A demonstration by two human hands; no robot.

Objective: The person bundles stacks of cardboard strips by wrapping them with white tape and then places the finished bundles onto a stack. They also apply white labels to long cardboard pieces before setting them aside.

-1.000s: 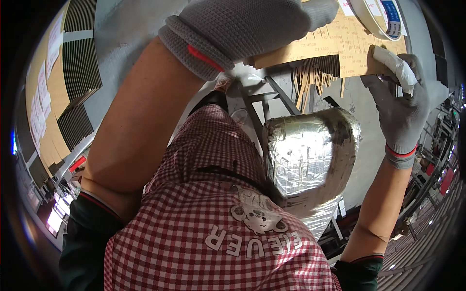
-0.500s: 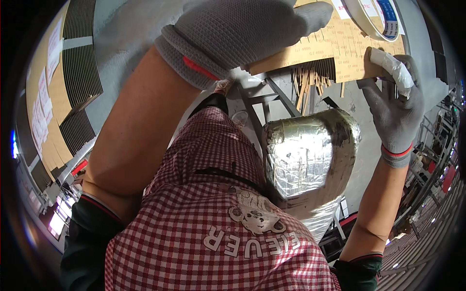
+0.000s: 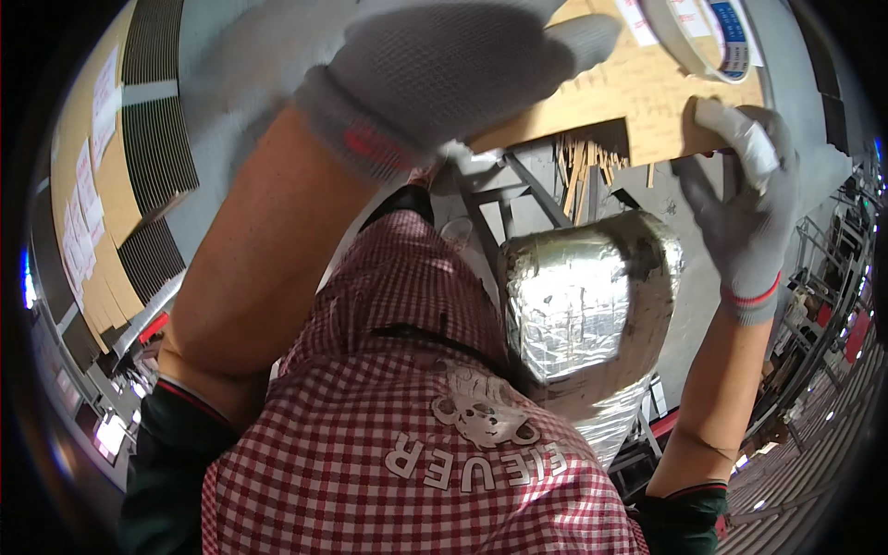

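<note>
My left hand [image 3: 444, 74], in a grey knit glove, is over the left part of a tan printed sheet [image 3: 592, 97] with a slit edge. Its thumb stretches out to the right; the other fingers run past the top edge and are blurred. At the sheet's right corner is my right hand [image 3: 754, 199], gloved in grey with a red-trimmed cuff. One of its fingers has a white wrap [image 3: 757, 153] around it. Thumb and fingers stand apart in a curve, with the fingertip by the sheet's edge. I see nothing held in either hand.
A roll of tape [image 3: 694, 46] lies on the sheet beside white printed papers. Below stands a silvery film-wrapped block [image 3: 583, 305], next to a dark metal frame [image 3: 509, 190]. Thin tan strips [image 3: 578, 171] hang under the sheet. Stacked slit boards [image 3: 153, 139] stand at left.
Both hands and the sheet look slightly shifted to the left, and the left hand and sheet are more blurred. The right hand sits a little lower, still by the corner.
</note>
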